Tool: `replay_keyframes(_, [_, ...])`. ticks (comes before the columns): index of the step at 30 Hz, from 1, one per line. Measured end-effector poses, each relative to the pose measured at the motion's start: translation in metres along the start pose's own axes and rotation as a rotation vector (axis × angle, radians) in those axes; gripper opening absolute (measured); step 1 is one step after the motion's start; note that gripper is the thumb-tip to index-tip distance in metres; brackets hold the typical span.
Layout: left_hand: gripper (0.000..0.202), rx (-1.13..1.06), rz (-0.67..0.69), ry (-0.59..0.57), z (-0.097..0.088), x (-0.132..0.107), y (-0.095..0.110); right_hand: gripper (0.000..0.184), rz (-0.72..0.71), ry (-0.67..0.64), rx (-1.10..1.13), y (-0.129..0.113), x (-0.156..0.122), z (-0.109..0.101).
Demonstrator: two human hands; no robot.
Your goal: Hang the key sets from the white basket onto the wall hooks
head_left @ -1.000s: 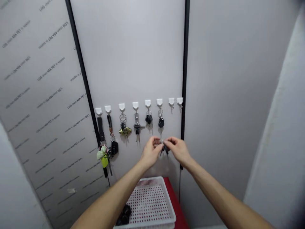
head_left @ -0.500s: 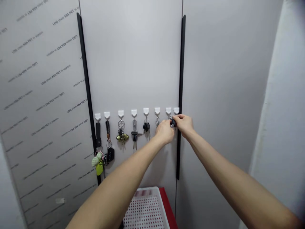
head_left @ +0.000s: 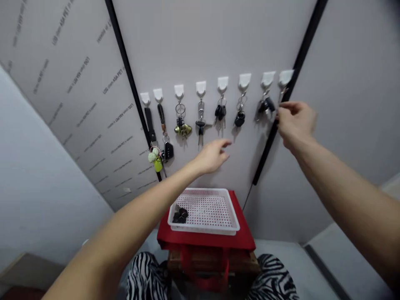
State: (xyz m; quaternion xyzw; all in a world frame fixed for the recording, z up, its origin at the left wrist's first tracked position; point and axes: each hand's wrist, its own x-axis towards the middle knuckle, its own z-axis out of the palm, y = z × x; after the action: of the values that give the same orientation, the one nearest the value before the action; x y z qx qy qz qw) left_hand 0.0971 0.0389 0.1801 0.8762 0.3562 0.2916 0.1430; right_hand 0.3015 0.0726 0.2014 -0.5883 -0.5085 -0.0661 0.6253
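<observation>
Left hand (head_left: 214, 157) has dropped from the keys (head_left: 265, 106), fingers parted, nearer the dark clump (head_left: 180, 215), which lies near-left; right hand (head_left: 295, 124) has fingers narrowed beside the keys, contents unclear

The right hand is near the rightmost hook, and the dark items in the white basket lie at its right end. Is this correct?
Not fully: in the head view, the dark items lie at the left end of the white basket. The right hand is indeed near the rightmost hook.

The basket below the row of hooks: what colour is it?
White; the basket shows best in the head view.
</observation>
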Motion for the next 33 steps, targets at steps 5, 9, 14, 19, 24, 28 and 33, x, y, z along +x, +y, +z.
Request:
replay_keyframes(5, [0.032, 0.18, -0.208, -0.377, 0.024, -0.096, -0.078, 0.017, 0.074, -0.407, 0.044, 0.013, -0.114, 0.012])
replay_keyframes(9, [0.03, 0.417, -0.24, -0.528, 0.049, -0.133, -0.113, 0.017, -0.06, -1.038, 0.071, 0.011, -0.205, 0.045])
replay_keyframes(14, [0.023, 0.485, -0.17, -0.5, 0.068, -0.138, -0.121, 0.019, -0.09, -1.298, -0.012, 0.008, -0.256, 0.069])
replay_keyframes(19, [0.025, 0.433, -0.201, -0.442, 0.076, -0.138, -0.123, 0.02, -0.047, -1.303, -0.035, 0.01, -0.259, 0.071])
replay_keyframes(24, [0.022, 0.358, -0.337, -0.408, 0.089, -0.13, -0.121, 0.018, 0.02, -1.244, -0.123, 0.014, -0.261, 0.073])
replay_keyframes(28, [0.015, 0.283, -0.411, -0.331, 0.098, -0.125, -0.122, 0.02, 0.066, -1.192, -0.162, 0.018, -0.262, 0.073])
replay_keyframes(33, [0.013, 0.095, -0.47, -0.268, 0.102, -0.123, -0.122, 0.023, 0.089, -1.145, -0.171, 0.018, -0.261, 0.072])
